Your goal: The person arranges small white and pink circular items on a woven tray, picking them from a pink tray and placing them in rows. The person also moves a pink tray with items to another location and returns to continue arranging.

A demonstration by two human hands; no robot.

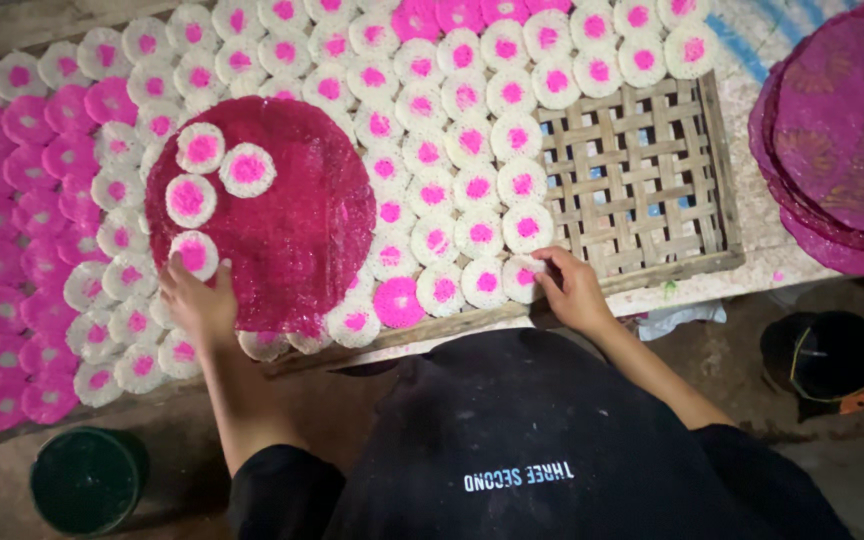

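1. Pink-centred white disc (523, 279), small and round, sits at the near end of a row on the woven bamboo tray (642, 170); the right hand (572, 290) pinches its edge between fingertips and thumb, closed on it.
2. Left hand (197, 300) rests with fingers spread on the near rim of a large dark-pink round sheet (272, 215), fingertips touching a small disc (195, 254) lying on it. Three more small discs lie on that sheet's left part.
3. Risk, as I judge it: the discs look thin and brittle, so a hard pinch could crack the one in the right hand, and sliding it could push its neighbours out of their rows.
4. Another risk: the big sheet lies on top of laid-out discs, so weight from the left hand could crush those beneath, or tilt the sheet and spill the loose ones.
5. Rows of discs cover most of the tray; all-pink ones fill its left end, and the right part shows bare lattice.
6. Stacked purple-pink round sheets (842, 140) lie at the far right, well apart from both hands.
7. Packages and labels: none on the tray. A dark green round container (87, 478) stands on the floor at lower left, a black one (820, 352) at lower right. White lettering on the person's black top is the only print in view.
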